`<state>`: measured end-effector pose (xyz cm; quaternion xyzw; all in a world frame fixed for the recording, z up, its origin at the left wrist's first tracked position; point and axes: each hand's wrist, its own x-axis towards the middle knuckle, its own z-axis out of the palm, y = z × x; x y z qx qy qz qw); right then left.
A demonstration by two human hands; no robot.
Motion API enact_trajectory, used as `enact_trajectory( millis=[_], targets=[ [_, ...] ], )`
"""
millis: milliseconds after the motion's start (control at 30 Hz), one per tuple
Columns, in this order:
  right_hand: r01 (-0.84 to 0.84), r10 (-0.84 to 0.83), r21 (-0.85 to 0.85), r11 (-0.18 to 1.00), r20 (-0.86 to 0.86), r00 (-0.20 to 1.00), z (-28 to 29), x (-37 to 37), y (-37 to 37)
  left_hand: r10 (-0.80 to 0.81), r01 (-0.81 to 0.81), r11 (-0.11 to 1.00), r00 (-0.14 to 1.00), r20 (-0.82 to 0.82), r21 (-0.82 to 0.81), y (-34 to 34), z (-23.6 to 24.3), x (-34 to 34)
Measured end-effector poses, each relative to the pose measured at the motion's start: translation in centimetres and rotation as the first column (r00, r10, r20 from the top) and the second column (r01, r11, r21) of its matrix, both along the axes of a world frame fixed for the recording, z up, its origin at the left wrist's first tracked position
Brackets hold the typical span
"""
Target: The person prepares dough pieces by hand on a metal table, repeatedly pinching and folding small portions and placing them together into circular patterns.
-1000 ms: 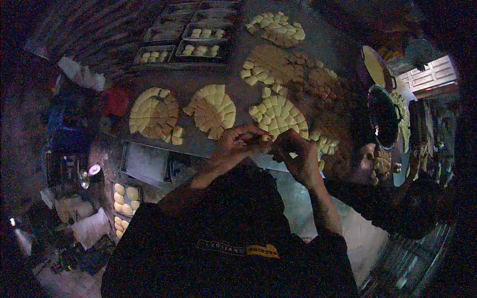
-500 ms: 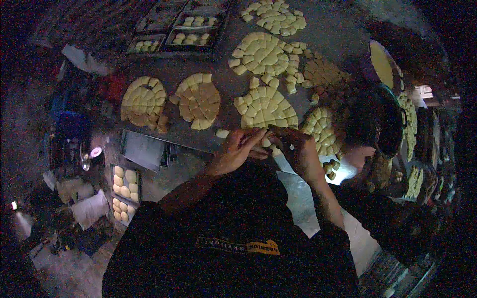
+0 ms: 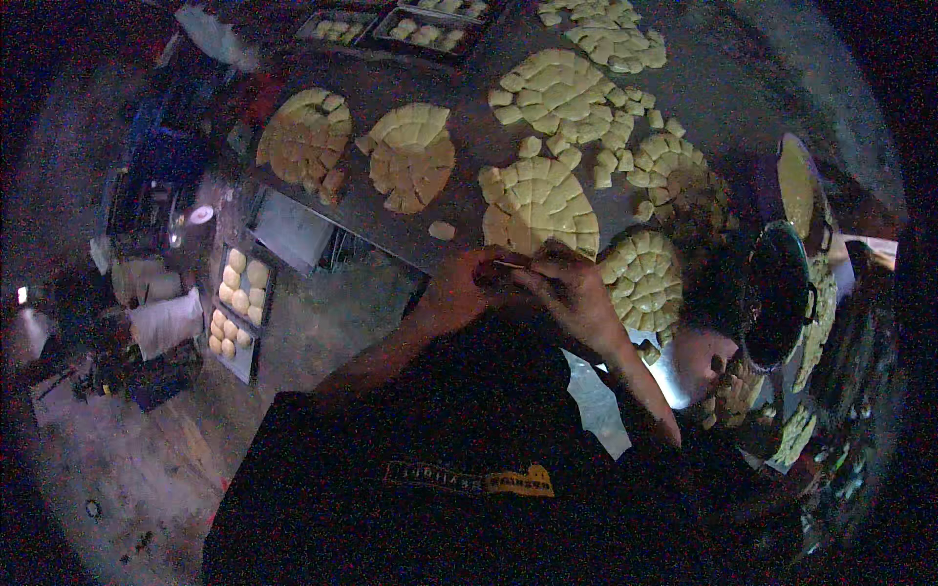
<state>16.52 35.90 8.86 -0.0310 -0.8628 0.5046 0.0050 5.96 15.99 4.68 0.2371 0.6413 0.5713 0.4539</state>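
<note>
Left hand (image 3: 469, 280) and right hand (image 3: 570, 290) meet beside the dough round (image 3: 535, 200); I can't tell their hold. Its pieces (image 3: 564, 207) seem soft, light: pinch sides gently.

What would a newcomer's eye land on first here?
Probably the dough rounds, cut into many chunks and spread across the dark table. Next, the person's left grip and right grip, meeting at the table's near edge. Then the smooth dough balls in trays at left, and a big dark pan at right.
</note>
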Motion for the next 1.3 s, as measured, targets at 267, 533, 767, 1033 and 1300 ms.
enact_trajectory(
  millis=[267,533,767,1033,1300],
  targets=[
    [-0.065,0.280,0.552,0.831,-0.315,0.907,-1.6,-0.3,-6.9,0.301,-0.322,0.945,0.806,0.510,-0.049,-4.2,-3.1,-1.5],
    [-0.196,0.175,0.090,0.976,0.201,0.964,-7.9,-9.0,-5.2,0.112,-0.286,0.955,0.596,-0.795,-0.080,-8.8,-12.2,-3.6],
    [-0.087,0.108,0.279,0.956,-0.060,0.992,-13.5,-12.9,-5.5,0.434,-0.455,0.889,0.876,0.208,0.061,-12.0,-6.3,-9.8],
    [-0.116,0.132,0.374,0.920,-0.017,0.991,-9.1,-12.1,-9.7,0.477,-0.486,0.872,0.870,-0.126,-0.057,-19.3,-9.6,-11.8],
    [-0.015,-0.042,0.470,0.882,0.112,0.993,-9.1,-11.6,-12.1,0.477,-0.516,0.852,0.835,0.276,0.090,-21.3,-9.6,-14.5]
  ],
)
